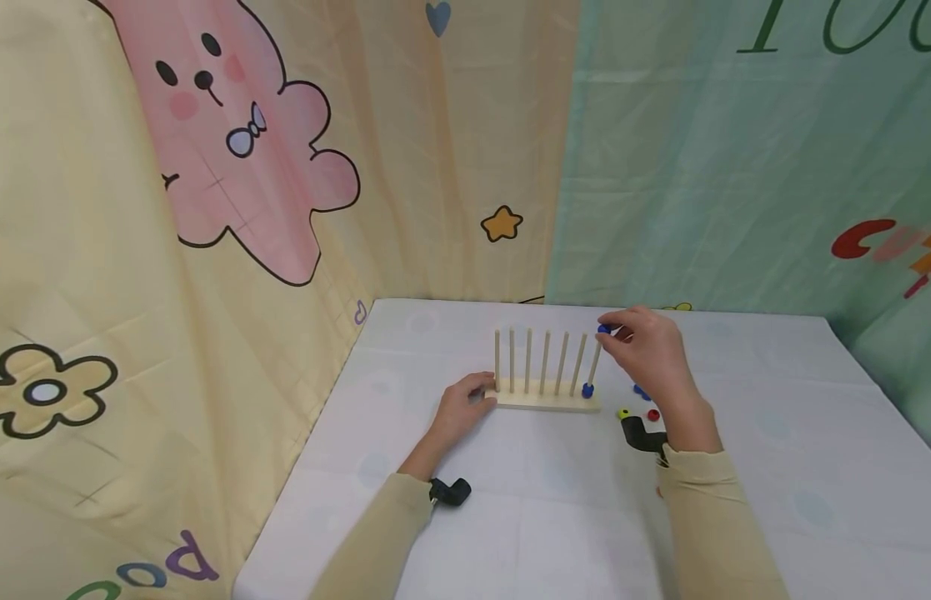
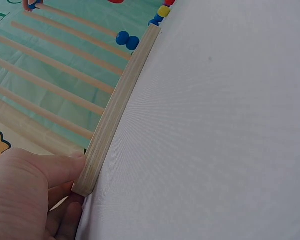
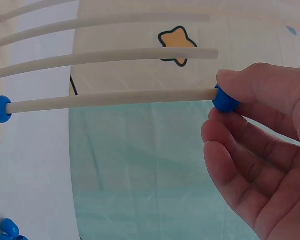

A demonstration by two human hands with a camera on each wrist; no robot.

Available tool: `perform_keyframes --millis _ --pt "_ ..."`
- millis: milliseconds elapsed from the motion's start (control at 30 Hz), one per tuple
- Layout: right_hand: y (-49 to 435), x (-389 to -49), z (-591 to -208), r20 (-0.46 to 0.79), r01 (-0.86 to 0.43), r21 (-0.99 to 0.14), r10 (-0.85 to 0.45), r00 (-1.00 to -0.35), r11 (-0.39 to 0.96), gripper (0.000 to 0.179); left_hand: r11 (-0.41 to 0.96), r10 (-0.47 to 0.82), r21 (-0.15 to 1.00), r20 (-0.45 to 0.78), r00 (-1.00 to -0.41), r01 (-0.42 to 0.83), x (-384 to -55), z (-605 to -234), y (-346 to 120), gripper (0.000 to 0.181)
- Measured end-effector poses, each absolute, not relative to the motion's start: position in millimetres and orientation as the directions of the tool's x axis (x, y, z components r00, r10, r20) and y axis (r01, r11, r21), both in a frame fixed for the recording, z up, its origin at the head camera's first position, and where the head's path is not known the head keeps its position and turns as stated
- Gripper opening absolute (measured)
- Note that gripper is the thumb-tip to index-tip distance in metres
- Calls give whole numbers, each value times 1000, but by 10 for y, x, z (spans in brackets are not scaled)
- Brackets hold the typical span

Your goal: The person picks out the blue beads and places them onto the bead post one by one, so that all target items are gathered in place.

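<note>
A pale wooden peg rack (image 1: 543, 402) with several upright pegs stands on the white table. My left hand (image 1: 461, 410) grips the left end of its base between thumb and fingers, as the left wrist view shows. My right hand (image 1: 651, 354) pinches a blue bead (image 3: 225, 101) at the tip of the rightmost peg (image 3: 140, 98); the peg's end meets the bead. At the foot of that same peg sit blue beads (image 1: 588, 390), two of them visible in the left wrist view. The other pegs are bare.
On the table right of the rack, under my right wrist, lie loose blue beads (image 1: 641, 391), a red bead (image 1: 653, 414) and a yellow-green bead (image 1: 623, 413). Patterned cloth (image 1: 465, 150) hangs behind the table (image 1: 525, 508) and along its left side.
</note>
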State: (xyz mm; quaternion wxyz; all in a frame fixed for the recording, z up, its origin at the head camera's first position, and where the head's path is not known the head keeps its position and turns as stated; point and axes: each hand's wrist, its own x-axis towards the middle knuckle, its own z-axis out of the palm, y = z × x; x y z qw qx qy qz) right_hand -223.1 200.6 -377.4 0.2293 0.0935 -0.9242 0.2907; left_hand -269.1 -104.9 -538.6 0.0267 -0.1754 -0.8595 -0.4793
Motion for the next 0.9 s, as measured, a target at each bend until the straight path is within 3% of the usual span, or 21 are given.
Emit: perform_keyframes --millis 900 --pt "1979 -2259 -3906 419 -263 -502 -34 -907 824 22 489 285 796 240 -928 356 -2691 -5427 -1058 33"
